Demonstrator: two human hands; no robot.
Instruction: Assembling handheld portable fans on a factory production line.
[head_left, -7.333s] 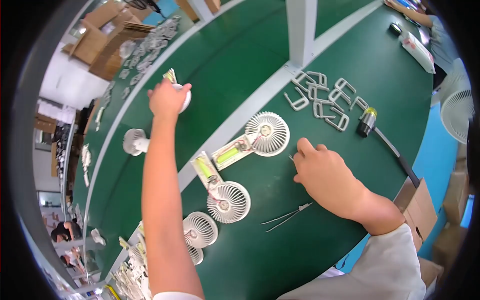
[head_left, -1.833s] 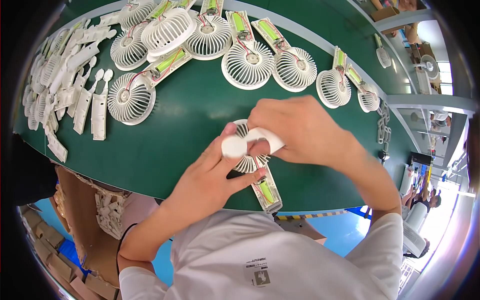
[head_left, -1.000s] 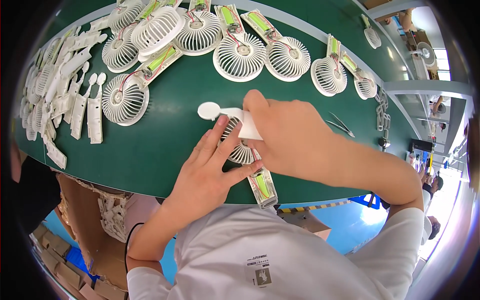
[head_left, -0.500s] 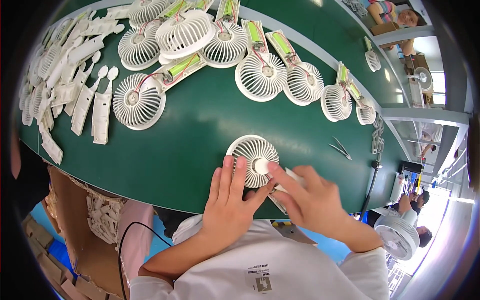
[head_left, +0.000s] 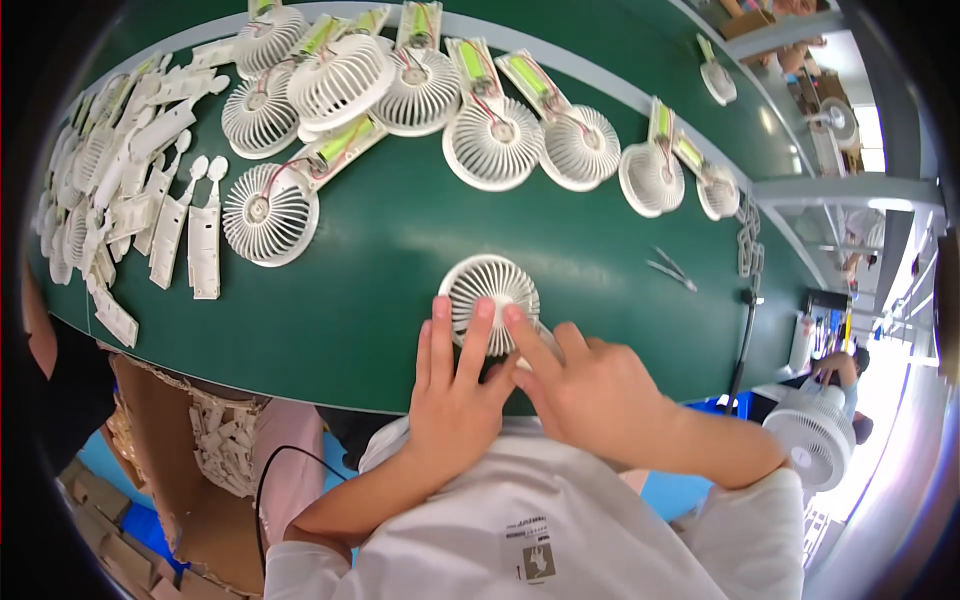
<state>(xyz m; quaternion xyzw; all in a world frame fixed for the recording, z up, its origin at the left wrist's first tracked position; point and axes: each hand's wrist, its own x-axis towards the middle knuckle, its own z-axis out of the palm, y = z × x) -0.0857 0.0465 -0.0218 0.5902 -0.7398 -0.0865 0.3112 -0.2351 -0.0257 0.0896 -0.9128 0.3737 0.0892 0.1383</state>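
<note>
A white round fan housing (head_left: 482, 272) with slats lies on the green table in front of me. My left hand (head_left: 455, 385) rests on its left and lower side, fingers stretched and spread over the slats. On the right, my right hand (head_left: 590, 385) presses its index fingertip near the hub. Its other fingers and thumb close over a white handle cover (head_left: 528, 358), mostly hidden beneath the hands. The cover's round end lies over the hub, under my fingertips. Whether the cover is seated on the handle cannot be made out.
Fan housings with green batteries and red wires (head_left: 493, 150) line the table's far side. White handle shells (head_left: 204, 250) pile up at the left. Tweezers (head_left: 672, 270) and a chain (head_left: 748, 240) lie right. A cardboard box (head_left: 160, 440) with white parts stands below the table's left edge.
The cover's round end, plainly visible over the hub before, is now mostly under my fingers. My right hand has moved left and inward, closer to my left hand. The whole view has shifted slightly.
</note>
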